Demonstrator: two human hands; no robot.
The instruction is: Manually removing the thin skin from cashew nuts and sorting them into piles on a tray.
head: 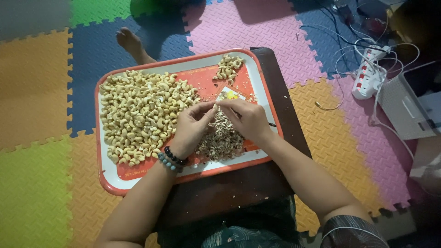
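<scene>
From the head view, the left hand (190, 126) and the right hand (248, 120) meet over the middle of an orange-rimmed tray (106, 181), fingertips pinched together on a single cashew (216, 106) held between both; the left fingers curl round it from below, the right thumb and forefinger close on it from above, so both hands are clenched on that one nut; two bead bracelets (172, 160) ring the left wrist; directly beneath the hands lies a heap of skins and crumbs (223, 138), touching the tray's near rim area; to the left, a large pile of cashews (140, 115) fills most of the tray's left half and runs close to its left rim; a small separate cluster of nuts (228, 66) sits near the far rim, well apart from the big pile; bare orange tray floor shows between this cluster and the hands, and along the near-left corner; the tray rests on a dark low table (275, 78), overhanging its left edge; the table's right strip stays uncovered; around it lie coloured foam floor mats (41, 92); a bare foot (131, 43) rests on the mats beyond the tray's far-left corner; a white power strip (367, 76) with tangled cables lies well to the right.
</scene>
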